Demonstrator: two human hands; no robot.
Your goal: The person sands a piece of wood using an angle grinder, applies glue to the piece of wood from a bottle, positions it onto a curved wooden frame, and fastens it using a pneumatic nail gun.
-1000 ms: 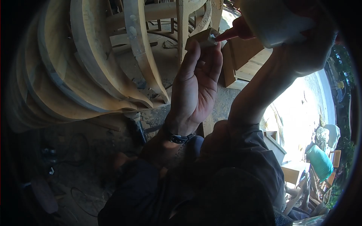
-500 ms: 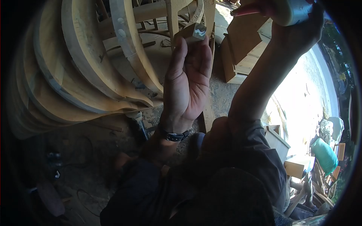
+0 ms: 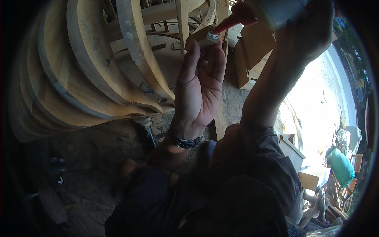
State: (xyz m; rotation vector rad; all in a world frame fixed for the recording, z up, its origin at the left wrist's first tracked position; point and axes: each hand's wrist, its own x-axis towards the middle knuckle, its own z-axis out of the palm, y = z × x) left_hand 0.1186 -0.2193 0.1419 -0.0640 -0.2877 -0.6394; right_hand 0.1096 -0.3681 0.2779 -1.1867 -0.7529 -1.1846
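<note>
My left hand (image 3: 199,83), palm up and wearing a dark wristwatch, grips a small wooden block (image 3: 198,38) between thumb and fingers. White glue sits on the block's end face. My right hand (image 3: 314,33) is wrapped around a white glue bottle (image 3: 280,12), tilted so its red nozzle (image 3: 237,17) points down to the left. The nozzle tip touches, or nearly touches, the glued end. Part of the bottle lies beyond the top edge of the view.
Curved wooden ribs (image 3: 89,51) stand to the left. A black-handled tool (image 3: 148,132) lies on the dusty floor below them. Wooden boxes or panels (image 3: 252,51) stand beyond my right forearm. At lower right are a teal sack (image 3: 340,168), a wood block (image 3: 314,177) and another person's feet (image 3: 320,203).
The glue bottle has come down and left, bringing its red nozzle to the block's end. My left hand with the block has shifted slightly right.
</note>
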